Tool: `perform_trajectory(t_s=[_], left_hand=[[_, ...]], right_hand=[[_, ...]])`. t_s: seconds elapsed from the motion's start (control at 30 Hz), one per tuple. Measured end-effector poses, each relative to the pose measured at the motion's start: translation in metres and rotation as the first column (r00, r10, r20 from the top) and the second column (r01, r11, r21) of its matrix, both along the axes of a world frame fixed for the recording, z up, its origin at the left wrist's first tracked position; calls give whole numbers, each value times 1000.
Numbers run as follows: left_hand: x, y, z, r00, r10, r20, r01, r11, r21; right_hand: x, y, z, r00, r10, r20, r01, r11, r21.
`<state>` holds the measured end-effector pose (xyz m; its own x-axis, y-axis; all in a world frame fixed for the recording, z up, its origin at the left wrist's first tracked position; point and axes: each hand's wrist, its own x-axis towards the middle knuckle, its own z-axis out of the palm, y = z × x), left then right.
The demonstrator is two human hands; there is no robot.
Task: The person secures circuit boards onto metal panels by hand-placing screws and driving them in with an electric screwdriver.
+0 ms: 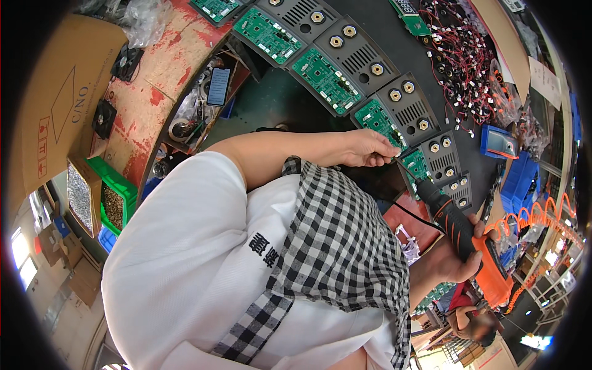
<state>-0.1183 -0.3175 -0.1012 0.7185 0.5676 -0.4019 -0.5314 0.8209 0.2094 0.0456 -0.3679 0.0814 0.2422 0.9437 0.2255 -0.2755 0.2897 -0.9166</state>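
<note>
My right hand [455,262] is wrapped round a black and orange electric screwdriver [456,223]. Its thin bit reaches up to the fingertips of my left hand [369,148], which are pinched together at the edge of a green circuit board [377,118]. Whatever those fingers hold is too small to make out. That board lies on a dark grey slotted panel [408,106] with brass nuts. Closer to the screwdriver, another panel [443,161] carries its own green board [417,161]. Similar panels with boards [325,75] continue in a curved row toward the upper left.
Red and black cables with white plugs [459,68] are heaped at the upper right, near blue bins [519,182] and an orange coiled hose [542,216]. At left are a phone [219,86], a cardboard box [61,98] and a green bin [114,200] of small parts. Another person [472,324] sits lower right.
</note>
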Motion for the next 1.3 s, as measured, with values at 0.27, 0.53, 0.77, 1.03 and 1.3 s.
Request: perform_trajectory(t_s=[0.27, 0.53, 0.77, 1.03, 1.3], left_hand=[[4, 3, -9, 991, -113, 72, 108, 992, 68], [-13, -12, -30, 971, -166, -172, 156, 985, -72], [-15, 1, -46, 973, 52, -223, -70, 995, -74], [-12, 2, -53, 959, 160, -233, -165, 986, -2], [-8, -3, -58, 942, 221, -251, -221, 975, 32]], right_hand=[[-2, 1, -1, 996, -72, 50, 68, 995, 75], [6, 31, -35, 968, -149, 203, 118, 981, 156], [24, 47, -54, 975, -174, 139, 157, 980, 124], [15, 50, -55, 978, -170, 124, 155, 980, 122], [-5, 57, -60, 875, -114, 470, -24, 961, 276]])
